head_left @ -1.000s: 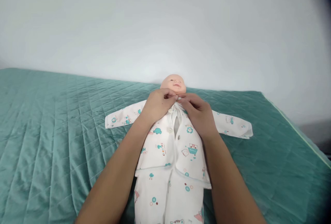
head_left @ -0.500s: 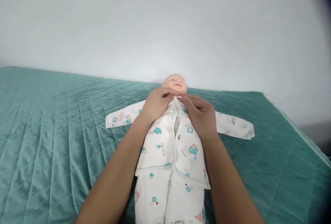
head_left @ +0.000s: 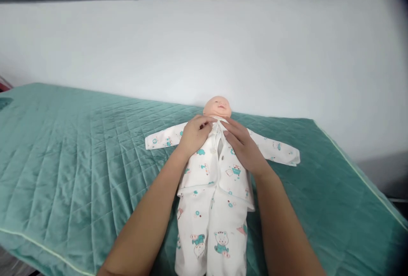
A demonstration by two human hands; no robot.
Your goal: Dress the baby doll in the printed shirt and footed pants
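Note:
A baby doll lies on its back on the bed, dressed in a white shirt with teal prints and matching pants. Its sleeves are spread out to both sides. My left hand rests on the doll's chest just below the neck, with its fingers curled and pinching the shirt's front edge. My right hand lies on the other side of the chest, fingers stretched out flat, fingertips at the shirt's buttoned opening. Both forearms reach in from the bottom of the view.
A teal quilted cover spreads over the bed, with its near edge at the lower left and its right edge running down at the right. A plain white wall rises behind the bed.
The view has pulled back and shows more of the doll's legs and the bed. Both hands have slid slightly down from the collar, and my right hand's fingers have flattened from a pinch.

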